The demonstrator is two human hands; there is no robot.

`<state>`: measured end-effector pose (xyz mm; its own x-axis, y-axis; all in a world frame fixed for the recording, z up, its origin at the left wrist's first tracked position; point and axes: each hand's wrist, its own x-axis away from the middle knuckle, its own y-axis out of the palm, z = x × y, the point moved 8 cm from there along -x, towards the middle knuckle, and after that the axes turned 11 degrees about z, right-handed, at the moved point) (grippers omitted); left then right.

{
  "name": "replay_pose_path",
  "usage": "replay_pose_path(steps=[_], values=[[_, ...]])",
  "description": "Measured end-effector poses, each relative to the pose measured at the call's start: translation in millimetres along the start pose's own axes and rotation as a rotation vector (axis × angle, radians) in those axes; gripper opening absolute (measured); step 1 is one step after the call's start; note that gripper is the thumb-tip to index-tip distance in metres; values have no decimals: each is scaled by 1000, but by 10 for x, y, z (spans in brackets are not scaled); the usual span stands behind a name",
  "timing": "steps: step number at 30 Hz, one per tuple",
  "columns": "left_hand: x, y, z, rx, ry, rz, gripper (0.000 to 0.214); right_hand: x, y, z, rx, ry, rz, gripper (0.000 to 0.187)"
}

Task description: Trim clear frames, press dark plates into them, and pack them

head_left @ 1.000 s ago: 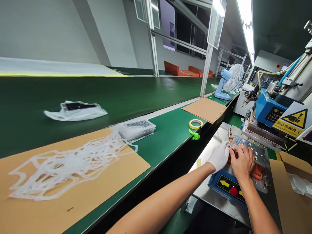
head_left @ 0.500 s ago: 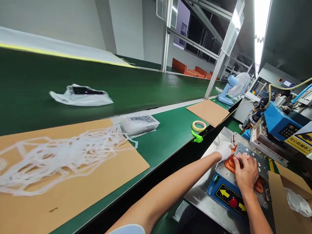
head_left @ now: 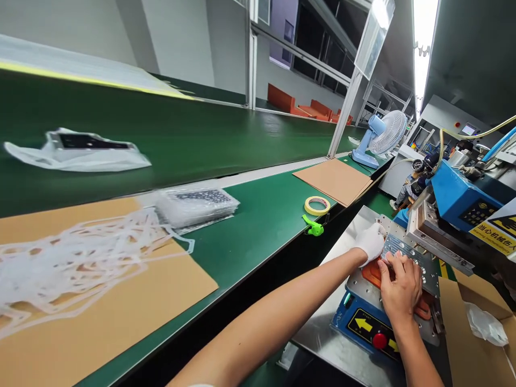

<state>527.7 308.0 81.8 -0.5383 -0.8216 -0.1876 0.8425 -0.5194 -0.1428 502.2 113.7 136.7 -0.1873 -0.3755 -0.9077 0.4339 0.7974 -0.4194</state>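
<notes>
Tape roll (head_left: 317,205) and green clip (head_left: 313,228) lie beside fixture plate (head_left: 419,257).

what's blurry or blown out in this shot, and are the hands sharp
Head view: the white plastic loops and the bag on the belt at left are smeared by motion blur; the ceiling light at top right is blown out; the left hand and right hand on the metal plate are fairly sharp.

At the right, the left hand (head_left: 371,242) and right hand (head_left: 401,285) lie side by side on the fixture plate (head_left: 427,263), just before the press head (head_left: 459,201). Left of them on the bench sits a tape roll (head_left: 317,205). Nearer lies a cardboard sheet (head_left: 121,301) with a stack of bagged parts (head_left: 197,204) just behind it — and a fan (head_left: 381,137) stands far behind.
</notes>
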Motion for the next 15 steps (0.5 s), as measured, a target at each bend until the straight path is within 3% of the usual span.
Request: replay_pose_path(steps=[3,7,9,15], values=[[-21,16,-30,-45,-34,-5,3,12,9,11,-3,19,-14,38],[-34,68,-89,-37,-50,-37,18,25,19,21,-8,31,-22,37],[-39,84,-100,-21,-53,-30,15,30,24,25,-4,31,-21,37],[-6,39,43,-14,1,-12,10,48,49,38,-2,31,-33,37]])
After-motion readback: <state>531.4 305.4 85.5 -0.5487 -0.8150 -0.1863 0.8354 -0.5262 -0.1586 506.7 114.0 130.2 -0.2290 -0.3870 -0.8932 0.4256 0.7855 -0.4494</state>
